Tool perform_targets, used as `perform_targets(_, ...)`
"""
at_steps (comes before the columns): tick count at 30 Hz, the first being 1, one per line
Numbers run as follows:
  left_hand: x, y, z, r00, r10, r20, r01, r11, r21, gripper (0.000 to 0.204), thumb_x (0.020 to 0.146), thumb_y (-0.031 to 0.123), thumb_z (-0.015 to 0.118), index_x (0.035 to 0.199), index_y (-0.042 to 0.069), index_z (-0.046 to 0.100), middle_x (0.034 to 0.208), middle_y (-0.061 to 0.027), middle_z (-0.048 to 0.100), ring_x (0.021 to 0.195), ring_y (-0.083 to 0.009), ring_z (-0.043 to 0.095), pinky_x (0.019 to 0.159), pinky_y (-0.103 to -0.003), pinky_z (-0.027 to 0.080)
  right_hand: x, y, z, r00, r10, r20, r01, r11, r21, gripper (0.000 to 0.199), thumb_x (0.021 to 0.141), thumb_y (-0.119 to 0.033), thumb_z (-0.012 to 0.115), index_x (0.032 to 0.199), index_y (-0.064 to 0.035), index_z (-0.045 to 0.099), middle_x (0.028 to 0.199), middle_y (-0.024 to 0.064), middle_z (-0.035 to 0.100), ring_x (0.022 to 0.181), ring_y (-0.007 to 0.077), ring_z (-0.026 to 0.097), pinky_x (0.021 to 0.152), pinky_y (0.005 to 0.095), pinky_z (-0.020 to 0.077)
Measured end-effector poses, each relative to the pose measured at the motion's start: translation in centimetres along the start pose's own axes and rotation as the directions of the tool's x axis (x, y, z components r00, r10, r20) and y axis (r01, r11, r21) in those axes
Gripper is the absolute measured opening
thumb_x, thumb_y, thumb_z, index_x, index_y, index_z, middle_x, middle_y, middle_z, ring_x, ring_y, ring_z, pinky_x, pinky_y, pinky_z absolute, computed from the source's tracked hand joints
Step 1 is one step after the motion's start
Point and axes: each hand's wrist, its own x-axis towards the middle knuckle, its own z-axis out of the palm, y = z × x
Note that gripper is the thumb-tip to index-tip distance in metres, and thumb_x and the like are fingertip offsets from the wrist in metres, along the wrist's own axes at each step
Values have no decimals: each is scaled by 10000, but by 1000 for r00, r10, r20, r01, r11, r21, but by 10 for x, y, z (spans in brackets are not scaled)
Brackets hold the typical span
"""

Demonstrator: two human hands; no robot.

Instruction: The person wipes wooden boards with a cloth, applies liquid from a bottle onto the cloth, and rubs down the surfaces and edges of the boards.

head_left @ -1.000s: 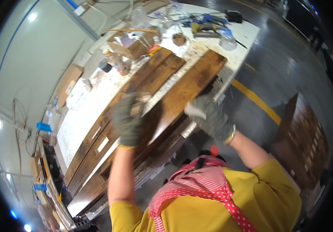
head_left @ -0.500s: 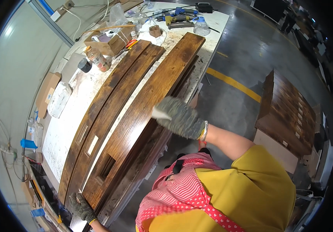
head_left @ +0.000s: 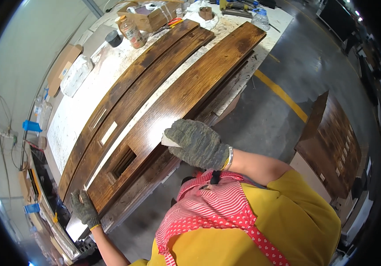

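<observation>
My right hand (head_left: 199, 144), in a dark grey-green knit glove, is closed on a small pale flat pad (head_left: 170, 142). It is over the near edge of a dark-stained wooden board (head_left: 190, 84), which has a rectangular slot (head_left: 124, 162) toward its left end. My left hand (head_left: 85, 209), gloved alike, rests at that board's near left end, fingers stretched out and slightly apart. Two more brown boards lie alongside: a middle one (head_left: 155, 82) and a far one (head_left: 130, 77), each with a pale rectangle in it. The palm side of both hands is hidden.
The boards lie on a stained white worktable (head_left: 68, 139). Behind them stand a bottle (head_left: 131, 33), a dark cup (head_left: 113, 39), a cardboard box (head_left: 155, 18) and a plastic-wrapped bundle (head_left: 76, 75). A slotted brown wooden piece (head_left: 328, 144) stands on the right.
My right hand has moved left and nearer to me with the pad. The view has shifted, so the boards sit higher in it. My left hand stays at the board's end.
</observation>
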Motion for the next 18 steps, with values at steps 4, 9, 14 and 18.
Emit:
perform_targets(4, -7, -17, 9, 986, 89, -143, -84, 996, 41, 338, 914, 303, 636, 1093, 19, 669, 1077, -181, 665, 1031, -331, 603, 932, -415, 447, 10, 68, -43, 973, 188, -130, -198, 978, -61, 303, 847, -216, 684, 1047, -9, 590, 967, 174, 602, 870, 324, 596, 792, 411, 508)
perform_targets(9, 1, -5, 2, 994, 69, -85, -73, 996, -47, 374, 914, 339, 634, 1103, 18, 668, 1133, -189, 648, 1089, -352, 588, 976, -442, 429, 2, 93, -45, 977, 140, -164, -175, 959, -222, 313, 796, -213, 731, 1011, -13, 622, 962, 163, 624, 899, 324, 613, 819, 413, 513)
perform_targets(14, -3, -18, 11, 992, 39, -117, -52, 993, -105, 377, 898, 338, 654, 1104, 22, 669, 1120, -192, 650, 1063, -355, 592, 959, -451, 434, -5, -37, 35, 998, -58, -16, 57, 997, -48, 336, 824, -267, 691, 1055, -34, 620, 1014, 159, 630, 946, 303, 616, 902, 416, 501)
perform_targets(18, -3, -15, 14, 985, 86, -147, -114, 975, -190, 340, 875, 304, 672, 1078, 32, 685, 1093, -193, 662, 1013, -358, 602, 916, -455, 449, 0, -56, 35, 994, -88, 65, 97, 985, -144, 332, 838, -261, 683, 1068, -33, 610, 1014, 166, 630, 952, 316, 608, 893, 422, 494)
